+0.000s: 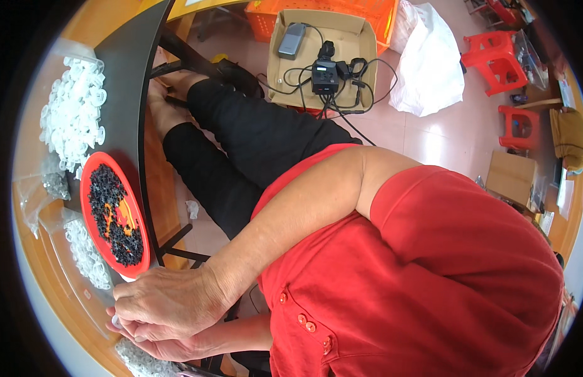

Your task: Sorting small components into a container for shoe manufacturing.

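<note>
My right hand [169, 301] is bent over my left hand [178, 347] at the table edge, and the two touch. The fingers of both are closed around a small whitish plastic piece [116, 322], of which only a bit shows at the fingertips. My right hand covers much of the left hand's fingers. Just beyond them lies a red oval plate [139, 267] with many small black pieces [107, 195] heaped on it. Clear plastic parts [87, 254] lie in a bag beside the plate, and more clear parts [141, 361] are close below my hands.
A large pile of white plastic caps [73, 113] sits in a clear bag on the dark tabletop [125, 81]. On the floor are a cardboard box [360, 38] with cabled devices, a white sack [426, 69] and red stools [495, 60]. Black table legs [185, 253] stand beside my legs.
</note>
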Tool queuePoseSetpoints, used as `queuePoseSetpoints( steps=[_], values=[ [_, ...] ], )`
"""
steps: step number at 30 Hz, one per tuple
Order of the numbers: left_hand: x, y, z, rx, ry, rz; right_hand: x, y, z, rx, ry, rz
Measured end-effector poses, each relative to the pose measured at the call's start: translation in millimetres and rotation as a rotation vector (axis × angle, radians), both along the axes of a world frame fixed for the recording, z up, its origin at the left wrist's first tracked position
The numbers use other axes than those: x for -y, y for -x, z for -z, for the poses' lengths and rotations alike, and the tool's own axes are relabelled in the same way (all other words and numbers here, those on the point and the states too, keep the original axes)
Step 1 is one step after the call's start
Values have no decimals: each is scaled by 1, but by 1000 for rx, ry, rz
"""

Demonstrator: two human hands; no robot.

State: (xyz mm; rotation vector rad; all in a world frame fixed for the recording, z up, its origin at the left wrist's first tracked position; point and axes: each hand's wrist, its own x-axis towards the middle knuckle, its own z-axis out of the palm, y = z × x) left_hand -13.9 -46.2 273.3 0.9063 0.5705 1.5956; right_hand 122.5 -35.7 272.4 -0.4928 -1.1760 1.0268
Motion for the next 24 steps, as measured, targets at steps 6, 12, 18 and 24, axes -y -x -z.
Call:
queuePoseSetpoints(
  steps=[6, 12, 18, 24],
  values=[
    [4, -3, 0, -9, -11, 8, 1, -3, -5, -19, -32, -80],
    [10, -6, 3, -9, -37, 26, -1, -2, -5, -51, -55, -84],
    [14, -48, -6, -6, 189, -243, -25, -30, -1, -3, -99, -94],
    [-6, -52, 1, 138, 203, -160, -63, -56, 1, 90, 136, -125]
  ],
)
